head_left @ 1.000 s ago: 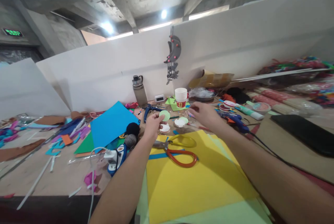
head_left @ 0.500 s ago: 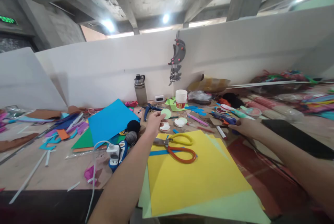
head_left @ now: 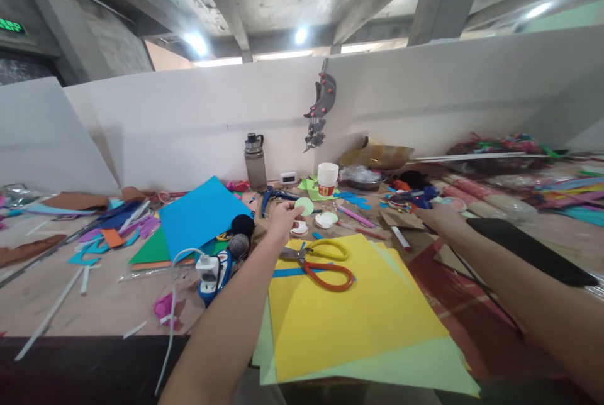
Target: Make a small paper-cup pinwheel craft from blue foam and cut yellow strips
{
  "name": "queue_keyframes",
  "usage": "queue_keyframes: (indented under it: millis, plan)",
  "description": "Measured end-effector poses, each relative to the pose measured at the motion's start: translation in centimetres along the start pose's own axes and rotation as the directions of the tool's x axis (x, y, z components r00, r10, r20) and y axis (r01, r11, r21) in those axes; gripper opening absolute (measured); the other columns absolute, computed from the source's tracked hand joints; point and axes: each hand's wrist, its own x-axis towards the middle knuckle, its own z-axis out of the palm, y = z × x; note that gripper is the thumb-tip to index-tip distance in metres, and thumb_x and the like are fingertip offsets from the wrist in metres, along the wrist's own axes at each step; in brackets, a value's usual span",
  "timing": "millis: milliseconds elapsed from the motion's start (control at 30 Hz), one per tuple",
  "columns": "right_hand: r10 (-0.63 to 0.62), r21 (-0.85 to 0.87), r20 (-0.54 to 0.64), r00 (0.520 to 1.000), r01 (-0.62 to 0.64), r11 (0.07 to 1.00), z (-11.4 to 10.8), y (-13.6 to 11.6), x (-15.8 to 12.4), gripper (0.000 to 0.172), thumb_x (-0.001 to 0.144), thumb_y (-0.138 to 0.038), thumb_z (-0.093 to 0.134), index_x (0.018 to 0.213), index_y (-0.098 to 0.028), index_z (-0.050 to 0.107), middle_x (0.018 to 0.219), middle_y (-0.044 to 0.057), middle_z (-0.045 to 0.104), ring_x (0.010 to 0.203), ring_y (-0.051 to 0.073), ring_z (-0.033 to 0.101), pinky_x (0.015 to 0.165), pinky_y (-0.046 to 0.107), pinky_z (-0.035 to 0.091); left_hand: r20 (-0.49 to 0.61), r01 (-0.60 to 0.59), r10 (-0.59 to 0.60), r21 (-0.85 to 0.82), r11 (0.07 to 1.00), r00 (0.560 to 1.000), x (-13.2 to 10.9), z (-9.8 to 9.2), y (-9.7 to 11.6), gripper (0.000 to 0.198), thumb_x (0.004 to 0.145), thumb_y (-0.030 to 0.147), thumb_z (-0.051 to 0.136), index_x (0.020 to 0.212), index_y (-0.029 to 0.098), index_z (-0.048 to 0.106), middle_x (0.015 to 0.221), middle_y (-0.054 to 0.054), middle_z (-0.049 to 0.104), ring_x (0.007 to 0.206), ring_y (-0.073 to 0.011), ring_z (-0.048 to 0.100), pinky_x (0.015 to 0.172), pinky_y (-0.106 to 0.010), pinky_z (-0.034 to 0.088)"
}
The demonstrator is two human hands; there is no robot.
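Pinched between the fingertips of my left hand [head_left: 283, 219] is a light green paper circle [head_left: 304, 206], held over the middle of the table. Round white paper pieces [head_left: 325, 221] lie just beyond it. My right hand [head_left: 441, 216] is closed around a blue glue gun [head_left: 423, 196], raised above the cardboard; a dark cord trails from that hand toward me. In front, scissors with one yellow and one orange-red handle [head_left: 329, 276] rest on yellow paper sheets [head_left: 353, 336] and a blue strip.
A white paper cup [head_left: 327, 180] and a grey bottle [head_left: 255, 163] stand at the back. Blue sheets [head_left: 202, 213], yarn balls [head_left: 240, 244] and a power strip [head_left: 214, 273] are on the left. A black flat object [head_left: 528, 248] lies on the right.
My right hand has lifted the glue gun off the table, moving it up and slightly forward. The left hand with the green circle has shifted slightly right.
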Motion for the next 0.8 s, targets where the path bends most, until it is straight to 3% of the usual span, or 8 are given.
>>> queue_keyframes:
  millis: [100, 200, 367, 500, 633, 800]
  plan:
    - [-0.063, 0.151, -0.010, 0.998, 0.064, 0.987, -0.2, -1.2, -0.3, 0.025, 0.079, -0.026, 0.048, 0.097, -0.011, 0.055, 0.088, 0.019, 0.063, 0.062, 0.019, 0.060, 0.053, 0.029, 0.041, -0.014, -0.004, 0.004, -0.023, 1.000, 1.000, 0.0, 0.0, 0.0, 0.020, 0.062, 0.024, 0.073, 0.076, 0.013, 0.062, 0.065, -0.002, 0.061, 0.047, -0.0084, 0.057, 0.037, -0.015, 0.030]
    - [-0.179, 0.293, -0.028, 0.983, 0.179, 0.939, 0.9, -3.2, -1.1, 0.025, 0.078, -0.024, 0.049, 0.101, -0.016, 0.050, 0.103, 0.017, 0.061, 0.072, 0.017, 0.060, 0.055, 0.023, 0.044, -0.027, -0.003, 0.002, -0.027, 1.000, 1.000, 0.1, -0.1, -0.1, 0.020, 0.061, 0.023, 0.073, 0.075, 0.013, 0.062, 0.064, -0.002, 0.061, 0.047, -0.0085, 0.057, 0.036, -0.015, 0.029]
    - [-0.356, 0.454, 0.082, 0.931, 0.283, 0.845, 4.4, -7.8, -3.9, 0.020, 0.070, -0.018, 0.052, 0.090, -0.019, 0.052, 0.070, 0.001, 0.060, 0.054, 0.012, 0.053, 0.047, 0.022, 0.042, -0.089, -0.024, 0.022, -0.026, 0.999, 0.996, 0.4, -0.4, -0.3, 0.018, 0.062, 0.022, 0.071, 0.073, 0.013, 0.059, 0.060, -0.001, 0.059, 0.045, -0.0085, 0.056, 0.036, -0.015, 0.028]
    - [-0.514, 0.644, 0.177, 0.839, 0.296, 0.705, 7.2, -10.0, -6.0, 0.022, 0.075, -0.028, 0.051, 0.095, -0.019, 0.051, 0.066, -0.002, 0.056, 0.052, 0.013, 0.051, 0.047, 0.023, 0.043, -0.142, -0.046, 0.043, -0.023, 0.999, 0.989, 0.5, -0.6, -0.2, 0.016, 0.065, 0.022, 0.068, 0.074, 0.013, 0.058, 0.057, 0.001, 0.057, 0.044, -0.0075, 0.054, 0.037, -0.016, 0.029]
    - [-0.579, 0.597, 0.159, 0.800, 0.389, 0.702, 9.1, -9.5, -6.3, 0.026, 0.083, -0.040, 0.046, 0.094, -0.017, 0.052, 0.068, 0.001, 0.058, 0.053, 0.014, 0.051, 0.049, 0.026, 0.043, -0.173, -0.066, 0.059, -0.034, 0.997, 0.983, 0.3, -0.7, -0.2, 0.018, 0.064, 0.023, 0.068, 0.074, 0.013, 0.057, 0.055, 0.002, 0.055, 0.044, -0.0080, 0.053, 0.037, -0.017, 0.028]
    - [-0.631, 0.476, 0.139, 0.763, 0.507, 0.719, 8.9, -8.3, -5.9, 0.030, 0.086, -0.040, 0.044, 0.100, -0.016, 0.053, 0.078, 0.006, 0.063, 0.068, 0.019, 0.057, 0.060, 0.029, 0.044, -0.214, -0.055, 0.052, -0.008, 0.998, 0.975, 0.3, -0.7, -0.6, 0.020, 0.064, 0.026, 0.069, 0.076, 0.013, 0.059, 0.057, 0.000, 0.057, 0.046, -0.0080, 0.053, 0.039, -0.017, 0.029]
